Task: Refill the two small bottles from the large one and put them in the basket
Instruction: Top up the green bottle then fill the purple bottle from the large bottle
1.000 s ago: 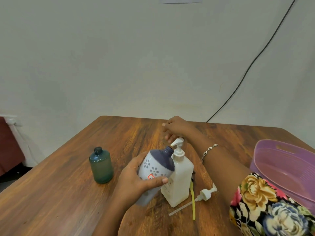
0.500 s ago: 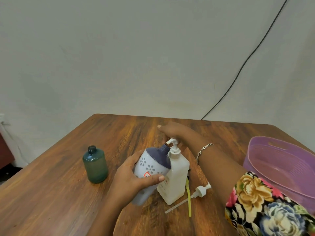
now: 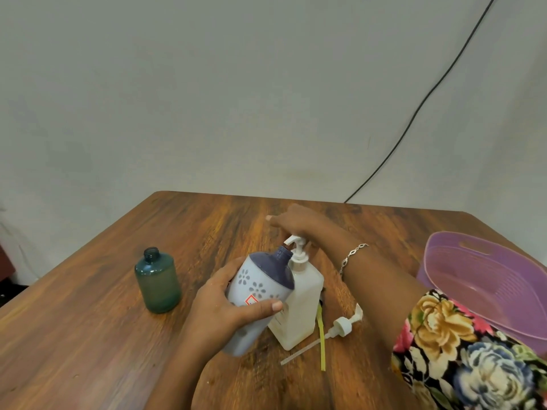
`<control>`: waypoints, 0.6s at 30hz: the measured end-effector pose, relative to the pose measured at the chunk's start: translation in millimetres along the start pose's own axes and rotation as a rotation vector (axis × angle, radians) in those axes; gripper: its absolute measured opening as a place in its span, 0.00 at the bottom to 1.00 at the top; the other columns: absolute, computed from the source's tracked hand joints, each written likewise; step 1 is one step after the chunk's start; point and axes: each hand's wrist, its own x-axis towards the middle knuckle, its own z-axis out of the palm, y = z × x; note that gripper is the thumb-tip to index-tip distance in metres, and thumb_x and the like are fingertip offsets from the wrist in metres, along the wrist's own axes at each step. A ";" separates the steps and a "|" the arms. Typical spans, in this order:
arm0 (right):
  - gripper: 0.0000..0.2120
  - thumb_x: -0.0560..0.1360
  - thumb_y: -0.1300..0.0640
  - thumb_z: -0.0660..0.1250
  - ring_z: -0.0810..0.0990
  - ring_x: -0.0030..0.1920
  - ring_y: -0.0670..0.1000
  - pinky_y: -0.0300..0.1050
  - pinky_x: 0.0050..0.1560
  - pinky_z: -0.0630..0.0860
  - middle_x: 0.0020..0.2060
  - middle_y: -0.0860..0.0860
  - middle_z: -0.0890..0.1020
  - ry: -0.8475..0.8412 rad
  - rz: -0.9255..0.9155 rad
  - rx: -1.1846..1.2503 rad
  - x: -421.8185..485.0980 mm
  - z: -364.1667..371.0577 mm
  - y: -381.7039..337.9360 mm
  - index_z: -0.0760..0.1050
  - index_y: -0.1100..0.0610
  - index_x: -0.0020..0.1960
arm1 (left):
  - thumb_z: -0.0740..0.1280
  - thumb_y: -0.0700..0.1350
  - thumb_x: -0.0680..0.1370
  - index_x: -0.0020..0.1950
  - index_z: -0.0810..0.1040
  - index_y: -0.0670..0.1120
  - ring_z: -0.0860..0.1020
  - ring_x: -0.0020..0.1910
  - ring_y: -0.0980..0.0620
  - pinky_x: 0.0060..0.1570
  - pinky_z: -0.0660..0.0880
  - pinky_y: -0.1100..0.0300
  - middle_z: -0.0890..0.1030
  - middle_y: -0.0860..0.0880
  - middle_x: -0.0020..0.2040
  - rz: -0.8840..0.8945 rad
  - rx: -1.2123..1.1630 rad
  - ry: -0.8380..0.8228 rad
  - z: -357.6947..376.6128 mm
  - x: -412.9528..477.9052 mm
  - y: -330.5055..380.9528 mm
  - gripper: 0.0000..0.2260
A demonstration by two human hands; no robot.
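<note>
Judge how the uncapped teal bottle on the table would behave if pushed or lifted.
Squat with a broad flat base, the teal bottle would probably slide, not tip, when pushed. Its neck is open, so tilting might spill any contents.

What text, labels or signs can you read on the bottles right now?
On the flowered bottle: a red-edged diamond sign, contents too blurred to read.
On the white pump bottle: faint print, too small to read.
On the green bottle: none visible.
Nothing legible anywhere.
</note>
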 end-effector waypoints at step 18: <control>0.17 0.76 0.45 0.61 0.77 0.42 0.54 0.47 0.48 0.74 0.44 0.53 0.81 0.071 -0.063 -0.063 3.3 4.8 0.7 0.74 0.57 0.39 | 0.74 0.69 0.50 0.60 0.75 0.61 0.79 0.48 0.57 0.47 0.79 0.53 0.81 0.57 0.51 -0.034 0.040 0.023 -2.1 -4.7 1.9 0.39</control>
